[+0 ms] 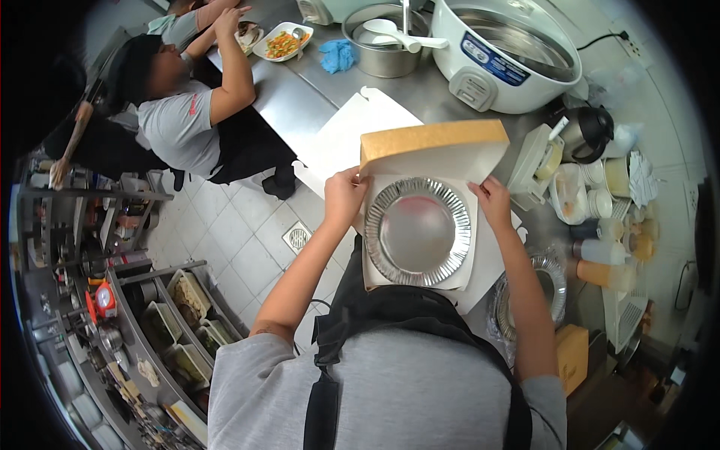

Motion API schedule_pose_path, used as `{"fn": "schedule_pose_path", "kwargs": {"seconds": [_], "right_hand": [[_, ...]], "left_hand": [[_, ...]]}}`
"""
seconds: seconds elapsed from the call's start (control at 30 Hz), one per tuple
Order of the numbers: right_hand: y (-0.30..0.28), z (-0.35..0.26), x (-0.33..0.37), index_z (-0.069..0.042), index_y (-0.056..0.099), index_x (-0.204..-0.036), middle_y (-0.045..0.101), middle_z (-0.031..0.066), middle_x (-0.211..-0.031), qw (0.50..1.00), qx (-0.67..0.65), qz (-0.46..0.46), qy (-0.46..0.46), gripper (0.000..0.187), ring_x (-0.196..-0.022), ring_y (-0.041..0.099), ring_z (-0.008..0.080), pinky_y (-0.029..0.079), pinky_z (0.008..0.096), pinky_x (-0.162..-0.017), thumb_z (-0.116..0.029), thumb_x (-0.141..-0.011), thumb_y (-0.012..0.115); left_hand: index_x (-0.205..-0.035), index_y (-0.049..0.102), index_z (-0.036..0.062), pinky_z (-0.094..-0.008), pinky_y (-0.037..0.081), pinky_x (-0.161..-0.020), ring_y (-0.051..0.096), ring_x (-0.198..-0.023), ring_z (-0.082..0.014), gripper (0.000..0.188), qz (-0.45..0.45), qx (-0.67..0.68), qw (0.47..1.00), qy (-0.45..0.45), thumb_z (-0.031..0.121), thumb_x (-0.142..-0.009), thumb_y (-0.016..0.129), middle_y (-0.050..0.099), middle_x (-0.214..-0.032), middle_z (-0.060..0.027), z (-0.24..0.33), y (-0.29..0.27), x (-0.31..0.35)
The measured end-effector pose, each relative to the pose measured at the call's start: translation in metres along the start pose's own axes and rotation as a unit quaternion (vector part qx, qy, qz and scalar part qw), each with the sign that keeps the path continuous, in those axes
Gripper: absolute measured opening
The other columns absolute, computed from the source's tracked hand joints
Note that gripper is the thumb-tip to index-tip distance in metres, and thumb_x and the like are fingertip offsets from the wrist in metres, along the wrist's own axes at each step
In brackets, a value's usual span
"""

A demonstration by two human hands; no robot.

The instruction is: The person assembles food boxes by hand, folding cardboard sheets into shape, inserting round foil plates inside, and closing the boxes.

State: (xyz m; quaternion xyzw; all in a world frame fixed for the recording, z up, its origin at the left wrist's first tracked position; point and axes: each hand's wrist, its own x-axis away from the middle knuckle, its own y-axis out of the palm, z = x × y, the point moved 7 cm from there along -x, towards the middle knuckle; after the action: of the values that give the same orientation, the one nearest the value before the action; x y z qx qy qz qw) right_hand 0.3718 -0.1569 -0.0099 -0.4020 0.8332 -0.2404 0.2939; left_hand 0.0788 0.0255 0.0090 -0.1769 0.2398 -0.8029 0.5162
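An opened cardboard box, brown outside and white inside, stands at the near edge of the steel table with its lid raised at the far side. In it lies a round foil pan with a crimped rim, and nothing shows in the pan. My left hand pinches the box at its far left corner, by the lid's side. At the far right corner, the fingers of my right hand close on the box's edge. Flat white cardboard lies beneath and behind the box.
A stack of foil pans in plastic lies beside my right forearm. Farther back are a large rice cooker, a steel pot with ladles and a blue cloth. Two people work at the left beside a food tray.
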Motion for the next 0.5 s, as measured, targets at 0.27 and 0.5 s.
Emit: {"fn": "schedule_pose_path", "kwargs": {"seconds": [0.27, 0.5], "right_hand": [[-0.021, -0.017, -0.016, 0.004, 0.068, -0.087, 0.069, 0.0083, -0.074, 0.975, -0.018, -0.127, 0.18, 0.026, -0.063, 0.061, 0.0104, 0.049, 0.0281, -0.061, -0.022, -0.085, 0.072], [-0.018, -0.012, -0.012, 0.005, 0.067, -0.091, 0.069, 0.0042, -0.08, 0.925, -0.275, -0.113, 0.236, 0.023, -0.069, 0.062, 0.01, 0.05, 0.0244, -0.066, -0.018, -0.091, 0.066]], "left_hand": [[-0.084, 0.071, -0.0026, -0.0344, 0.05, -0.057, 0.063, -0.054, -0.0226, 0.019, -0.015, -0.085, 0.995, 0.053, 0.016, -0.08, 0.072, 0.067, -0.066, -0.0164, 0.003, 0.0, -0.013], [-0.083, 0.069, -0.0053, -0.0355, 0.05, -0.057, 0.062, -0.054, -0.0276, 0.019, -0.039, -0.123, 0.99, 0.058, 0.014, -0.08, 0.07, 0.065, -0.065, -0.0188, 0.002, 0.001, -0.029]]}}
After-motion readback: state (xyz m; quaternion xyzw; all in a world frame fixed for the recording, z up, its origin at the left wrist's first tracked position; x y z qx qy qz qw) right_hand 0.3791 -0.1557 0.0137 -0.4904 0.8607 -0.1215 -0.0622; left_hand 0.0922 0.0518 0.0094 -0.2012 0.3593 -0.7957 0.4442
